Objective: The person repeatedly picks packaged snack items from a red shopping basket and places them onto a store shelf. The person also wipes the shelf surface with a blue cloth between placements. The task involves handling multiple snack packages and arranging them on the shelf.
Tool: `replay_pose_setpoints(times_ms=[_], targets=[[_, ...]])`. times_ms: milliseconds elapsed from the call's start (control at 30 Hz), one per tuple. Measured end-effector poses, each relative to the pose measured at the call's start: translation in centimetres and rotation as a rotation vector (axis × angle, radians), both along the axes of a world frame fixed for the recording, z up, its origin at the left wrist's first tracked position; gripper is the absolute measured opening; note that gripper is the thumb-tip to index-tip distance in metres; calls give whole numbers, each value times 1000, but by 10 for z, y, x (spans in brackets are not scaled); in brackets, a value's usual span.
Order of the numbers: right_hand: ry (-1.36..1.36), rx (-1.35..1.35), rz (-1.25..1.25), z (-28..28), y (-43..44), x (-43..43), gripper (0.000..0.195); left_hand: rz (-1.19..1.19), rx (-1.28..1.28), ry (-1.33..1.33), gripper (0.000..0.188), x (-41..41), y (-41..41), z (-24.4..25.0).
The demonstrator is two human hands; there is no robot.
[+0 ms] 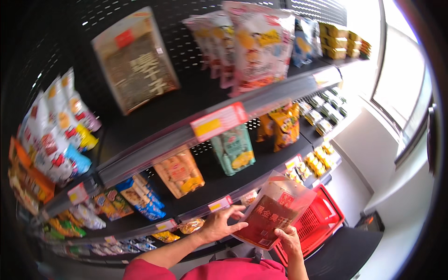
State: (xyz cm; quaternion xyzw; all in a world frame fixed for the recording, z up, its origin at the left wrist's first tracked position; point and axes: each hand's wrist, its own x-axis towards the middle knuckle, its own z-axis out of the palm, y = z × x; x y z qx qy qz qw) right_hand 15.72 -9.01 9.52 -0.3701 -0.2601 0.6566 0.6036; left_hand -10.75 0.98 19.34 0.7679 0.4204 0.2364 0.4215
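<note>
My right hand [289,238] grips the lower right edge of a flat snack pouch [268,217], its thumb on the front. The pouch is clear at the top and dark brown-red below, with a red patch and printed writing. It is tilted in front of the shelves and partly over a red shopping basket [327,210]. At the pouch's left edge is my left hand [224,222], fingers apart; the thumb tip overlaps the edge, and whether it touches is unclear. On the upper shelf stands a large brown pouch [140,66] that resembles the held one.
White-pink snack bags [262,45] stand on the black upper shelf [154,122]. Lower down are a green snack bag [232,150], an orange snack pouch [180,171] and blue packets [141,199]. Price tags [218,120] line the shelf edges. A window [399,66] is at right.
</note>
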Motion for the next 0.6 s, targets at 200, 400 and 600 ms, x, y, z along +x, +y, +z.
replay_pose_setpoints(times_ms=[200, 400, 600], targets=[[-247, 153, 193, 28, 18, -17, 24, 140, -314, -221, 22, -32, -37, 23], [-550, 264, 364, 95, 36, -23, 16, 280, -104, -426, 24, -54, -68, 62], [-806, 468, 325, 219, 64, -34, 6, 370, 53, -546, 22, -66, -90, 149]])
